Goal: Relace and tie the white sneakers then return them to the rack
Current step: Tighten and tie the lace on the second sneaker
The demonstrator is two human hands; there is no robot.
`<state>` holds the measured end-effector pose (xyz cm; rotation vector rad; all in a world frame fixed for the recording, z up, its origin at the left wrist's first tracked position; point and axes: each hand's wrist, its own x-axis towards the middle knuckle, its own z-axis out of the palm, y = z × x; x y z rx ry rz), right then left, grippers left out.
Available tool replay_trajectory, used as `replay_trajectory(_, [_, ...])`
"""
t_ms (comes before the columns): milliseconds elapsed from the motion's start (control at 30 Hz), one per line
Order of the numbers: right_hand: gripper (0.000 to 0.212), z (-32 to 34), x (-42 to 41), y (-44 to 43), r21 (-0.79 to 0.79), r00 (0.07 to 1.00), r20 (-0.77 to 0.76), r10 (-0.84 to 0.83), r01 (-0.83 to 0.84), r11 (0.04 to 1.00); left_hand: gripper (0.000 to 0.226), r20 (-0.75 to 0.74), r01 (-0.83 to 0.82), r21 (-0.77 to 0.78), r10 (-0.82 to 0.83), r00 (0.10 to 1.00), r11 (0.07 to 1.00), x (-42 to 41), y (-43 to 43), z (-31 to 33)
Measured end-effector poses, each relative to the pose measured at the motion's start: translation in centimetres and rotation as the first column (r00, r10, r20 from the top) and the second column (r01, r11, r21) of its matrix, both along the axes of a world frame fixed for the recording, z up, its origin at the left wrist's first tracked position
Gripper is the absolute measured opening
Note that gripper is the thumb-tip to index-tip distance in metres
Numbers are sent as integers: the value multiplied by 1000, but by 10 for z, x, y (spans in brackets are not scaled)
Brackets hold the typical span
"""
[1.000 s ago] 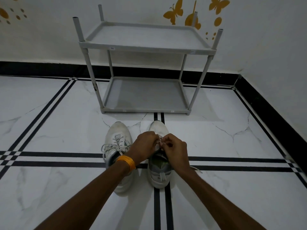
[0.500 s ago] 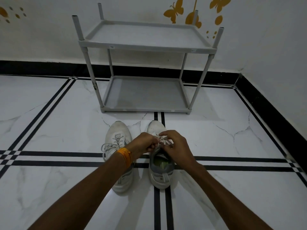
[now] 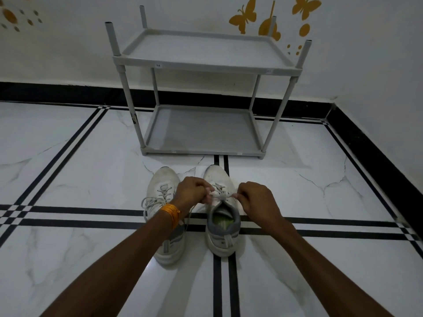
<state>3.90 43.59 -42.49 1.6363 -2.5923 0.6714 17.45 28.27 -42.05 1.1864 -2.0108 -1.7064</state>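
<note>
Two white sneakers stand side by side on the white marble floor [image 3: 68,179], toes pointing toward a grey two-shelf rack [image 3: 203,65] that stands against the wall. Both shelves of the rack are bare.

The right sneaker [image 3: 223,234] sits across a pair of black inlay lines in the floor. Its grey collar and greenish insole show behind the hands. The left hand [image 3: 192,191] and the right hand [image 3: 256,197] are held over its tongue, one on each side. Each is closed, with thumb and fingertips pinched on one end of the white shoelace [image 3: 220,196], and the lace runs taut between them through a small knot at the top of the eyelets. The hands are apart from each other, the knot midway between them.

The left sneaker [image 3: 163,186] stands just beside the right one, partly hidden under the left forearm. Its lace [image 3: 150,202] is threaded through the eyelets, and loose loops of it hang off the outer side onto the floor.

An orange bangle [image 3: 171,212] circles the left wrist. Yellow butterfly decals [image 3: 243,16] mark the wall above the rack, and a black skirting band [image 3: 57,92] runs along the base of the wall.
</note>
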Motion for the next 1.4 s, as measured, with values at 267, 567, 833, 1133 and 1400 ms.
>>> replay_trajectory(267, [23, -26, 2, 20, 56, 983, 134, -127, 121, 991, 14, 155, 108, -485, -36, 987, 868, 10, 4, -24])
replay_trajectory(567, [17, -33, 8, 13, -59, 767, 574, -286, 387, 920, 7, 220, 316, -658, -226, 949, 684, 21, 2, -31])
replay_trajectory(833, [13, -31, 18, 12, 84, 966, 119, -228, 219, 972, 8, 262, 134, -672, 64, 963, 728, 9, 9, -28])
replay_trajectory(1133, [15, -35, 23, 18, 219, 959, 9, -284, 275, 936, 24, 464, 363, -777, 78, 883, 514, 3, 0, -34])
replay_trajectory(1400, [18, -34, 17, 24, 327, 956, -172, -237, 283, 902, 16, 406, 264, -759, 115, 906, 595, 5, -5, -37])
